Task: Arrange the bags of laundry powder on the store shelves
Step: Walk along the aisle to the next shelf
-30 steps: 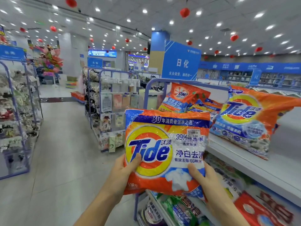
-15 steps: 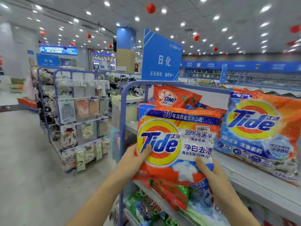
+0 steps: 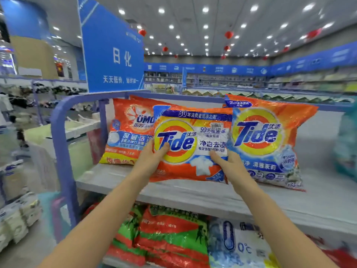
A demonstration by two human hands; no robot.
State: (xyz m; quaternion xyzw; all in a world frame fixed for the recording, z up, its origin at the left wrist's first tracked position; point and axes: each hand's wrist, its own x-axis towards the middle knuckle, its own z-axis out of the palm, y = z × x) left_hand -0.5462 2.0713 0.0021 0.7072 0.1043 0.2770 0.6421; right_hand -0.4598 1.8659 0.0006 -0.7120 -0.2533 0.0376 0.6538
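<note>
While we reach up and forward from the bottom edge, the nearest thing under our arms is the stock on the level below: red-and-green bags (image 3: 168, 238) stacked left, and a white-and-blue bag (image 3: 237, 246) marked 0°C just beside them on the right. Above that, our left hand (image 3: 152, 159) grips the small Tide bag (image 3: 193, 144) at its lower left, thumb pressed on the front over the logo, fingers behind and hidden. Our right hand (image 3: 229, 165) grips the lower right corner the same way: thumb on the front below the white text, other fingers behind the bag. Bag is upright, front facing us, with a price sticker (image 3: 216, 125) near its top right. Its bottom edge sits at the top shelf (image 3: 193, 192) board; we cannot tell if it is fully resting there. It stands between two bigger bags and overlaps both: the OMO bag (image 3: 127, 132) behind on the left, the large Tide bag (image 3: 266, 140) behind on the right, both leaning back on the same shelf. A blue tube frame (image 3: 63, 151) closes the shelf's left end. A teal pack (image 3: 347, 144), blurred, shows at the right edge. Behind the shelf a blue sign (image 3: 114, 55) with white characters stands up. Further back: wall shelving (image 3: 222, 80) under a blue band (image 3: 212, 69), too blurred to read. Red lanterns (image 3: 229, 34) hang from the lit ceiling (image 3: 193, 16).
</note>
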